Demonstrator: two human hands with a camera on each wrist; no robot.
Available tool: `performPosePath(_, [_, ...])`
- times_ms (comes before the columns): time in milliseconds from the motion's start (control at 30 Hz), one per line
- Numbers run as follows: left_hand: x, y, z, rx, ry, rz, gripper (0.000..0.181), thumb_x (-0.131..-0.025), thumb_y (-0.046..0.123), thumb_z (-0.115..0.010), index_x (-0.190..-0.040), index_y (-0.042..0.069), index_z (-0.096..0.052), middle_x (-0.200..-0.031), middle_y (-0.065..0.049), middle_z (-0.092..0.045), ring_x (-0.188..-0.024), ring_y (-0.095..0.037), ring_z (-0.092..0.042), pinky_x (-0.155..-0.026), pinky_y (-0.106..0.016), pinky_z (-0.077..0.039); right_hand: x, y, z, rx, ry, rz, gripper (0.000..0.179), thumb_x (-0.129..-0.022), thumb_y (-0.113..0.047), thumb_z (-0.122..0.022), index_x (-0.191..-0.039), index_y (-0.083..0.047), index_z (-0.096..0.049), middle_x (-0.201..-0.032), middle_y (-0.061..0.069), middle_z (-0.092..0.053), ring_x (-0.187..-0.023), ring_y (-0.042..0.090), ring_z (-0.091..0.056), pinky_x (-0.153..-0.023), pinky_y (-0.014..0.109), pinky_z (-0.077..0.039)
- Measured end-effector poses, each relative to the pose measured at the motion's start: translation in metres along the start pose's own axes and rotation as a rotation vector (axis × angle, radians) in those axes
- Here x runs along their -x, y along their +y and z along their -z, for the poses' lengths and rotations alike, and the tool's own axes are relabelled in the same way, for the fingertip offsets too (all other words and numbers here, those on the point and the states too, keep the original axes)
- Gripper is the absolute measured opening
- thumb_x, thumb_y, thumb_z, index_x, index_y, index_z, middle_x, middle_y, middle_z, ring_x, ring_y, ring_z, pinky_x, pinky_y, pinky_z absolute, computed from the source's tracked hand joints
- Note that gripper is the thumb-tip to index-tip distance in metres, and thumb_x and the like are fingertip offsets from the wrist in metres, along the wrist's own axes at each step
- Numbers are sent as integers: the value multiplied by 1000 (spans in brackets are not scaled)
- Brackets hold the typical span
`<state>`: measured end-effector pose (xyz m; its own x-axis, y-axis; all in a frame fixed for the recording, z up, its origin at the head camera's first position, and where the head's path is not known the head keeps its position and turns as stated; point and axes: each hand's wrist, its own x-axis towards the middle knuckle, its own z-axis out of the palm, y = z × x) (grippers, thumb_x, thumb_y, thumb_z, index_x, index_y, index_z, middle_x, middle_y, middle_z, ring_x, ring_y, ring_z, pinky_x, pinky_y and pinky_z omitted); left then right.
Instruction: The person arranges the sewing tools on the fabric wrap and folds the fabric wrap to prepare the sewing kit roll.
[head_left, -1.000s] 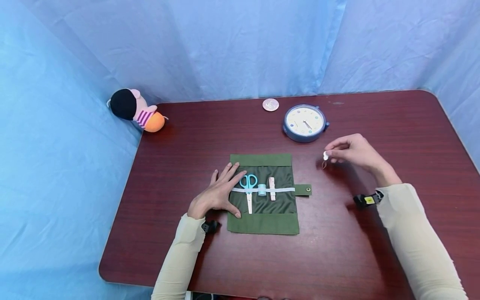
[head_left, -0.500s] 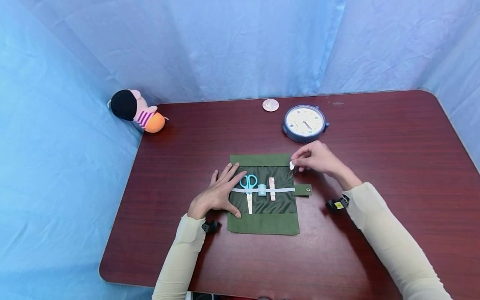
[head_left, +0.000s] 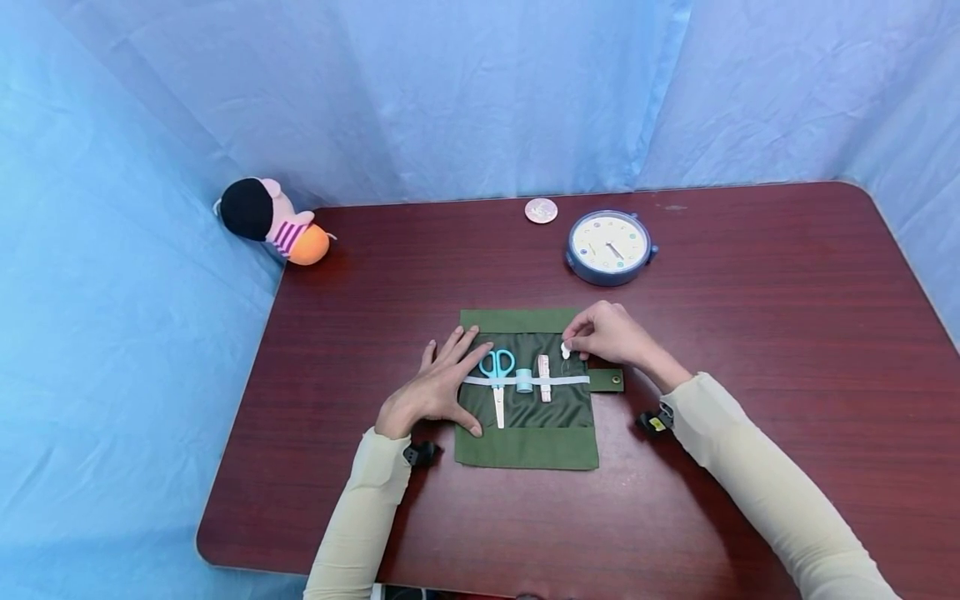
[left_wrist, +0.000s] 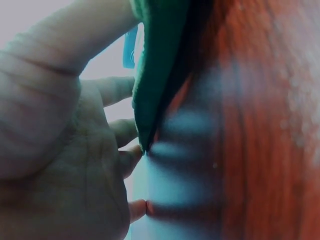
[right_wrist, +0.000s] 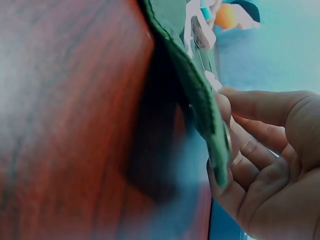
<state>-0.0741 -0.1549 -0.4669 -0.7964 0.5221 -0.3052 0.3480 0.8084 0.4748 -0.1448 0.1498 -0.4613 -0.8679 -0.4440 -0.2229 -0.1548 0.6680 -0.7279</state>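
Observation:
A green fabric sewing pouch [head_left: 525, 450] lies unrolled on the table. Its white elastic strap [head_left: 568, 380] crosses light-blue scissors [head_left: 497, 365], a pale-blue thread spool [head_left: 523, 382] and a folded tape measure [head_left: 543, 377]. With fingers spread, my left hand [head_left: 435, 390] rests on the pouch's left edge. My right hand [head_left: 611, 335] pinches a small white needle threader [head_left: 566, 351] between thumb and forefinger, over the pouch's right part above the strap. Its thin wire loop points down toward the strap. In the right wrist view, the pouch's snap tab [right_wrist: 218, 150] partly hides the fingertips.
A blue round clock [head_left: 609, 247] lies face up behind the pouch, with a pinkish-white disc [head_left: 541, 210] near the table's back edge. At the back left corner sits a plush toy [head_left: 273, 221]. Blue curtains [head_left: 480, 92] surround the dark red table [head_left: 787, 275].
My right hand has moved left from the bare table to over the pouch's right part, bringing the needle threader lower toward the strap. My left hand has stayed in place.

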Motion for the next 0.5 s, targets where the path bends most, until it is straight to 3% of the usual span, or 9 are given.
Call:
performPosePath(200, [0, 0, 0, -2, 1, -1, 129, -58, 47, -95, -161, 20, -21, -172, -8, -2, -160, -31, 3, -122, -68, -3, 1, -4, -5, 37, -18, 58, 5, -87, -10, -75, -86, -9, -80, -73, 3, -77, -56, 8, -67, -55, 22, -51])
performPosePath(500, [1, 0, 0, 4, 5, -6, 129, -58, 47, -95, -161, 20, -22, -172, -9, -2, -159, -31, 2, -122, -68, -2, 1, -7, -12, 153, -32, 138, 6, -86, -9, -75, -83, -12, -80, -78, -1, -77, -71, 2, -66, -74, 29, -56])
